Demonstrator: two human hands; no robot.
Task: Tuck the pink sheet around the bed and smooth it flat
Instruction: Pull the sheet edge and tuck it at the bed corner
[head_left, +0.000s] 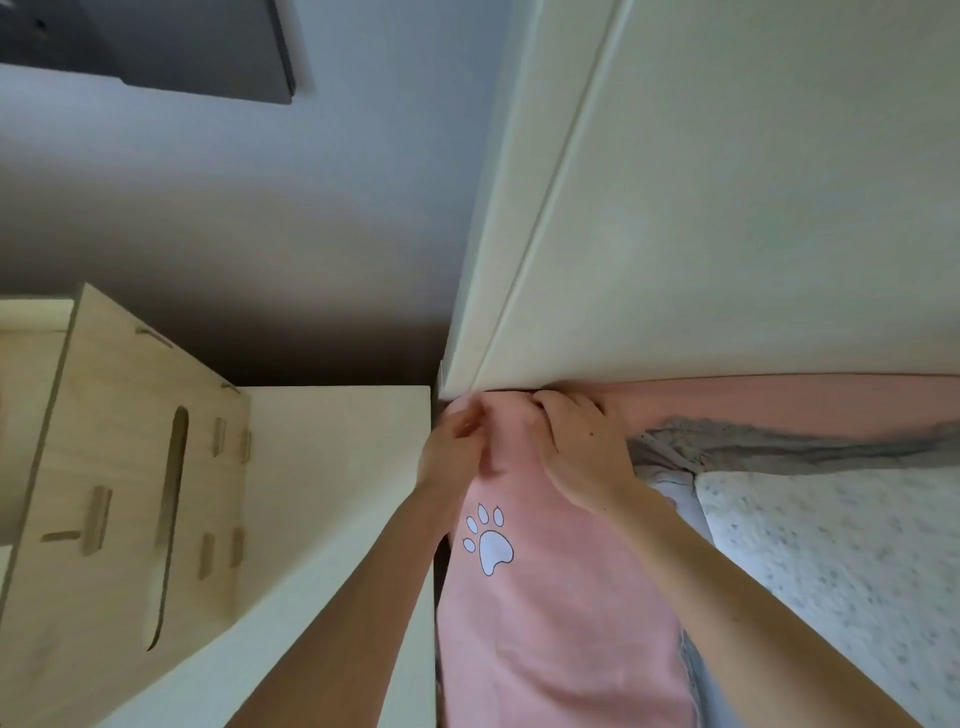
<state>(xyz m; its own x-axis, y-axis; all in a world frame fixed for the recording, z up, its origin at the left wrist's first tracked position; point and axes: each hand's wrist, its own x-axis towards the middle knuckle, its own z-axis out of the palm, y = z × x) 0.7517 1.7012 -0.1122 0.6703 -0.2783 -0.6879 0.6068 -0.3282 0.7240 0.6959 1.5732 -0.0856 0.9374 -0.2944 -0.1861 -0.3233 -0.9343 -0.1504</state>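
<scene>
The pink sheet (550, 623) with a white paw print covers the bed's corner below a cream headboard (727, 208). My left hand (452, 452) pinches the sheet's edge at the corner, right under the headboard. My right hand (582, 452) lies on top of the sheet beside it, fingers curled and pushed into the gap between mattress and headboard. A pink strip of the sheet (779, 400) runs along the headboard to the right.
A pale bedside surface (337, 467) stands directly left of the bed, carrying a plywood box (119, 467) with slots. A speckled white quilt (841, 561) and a grey frilled cloth (769, 449) lie on the bed at right. A grey wall is behind.
</scene>
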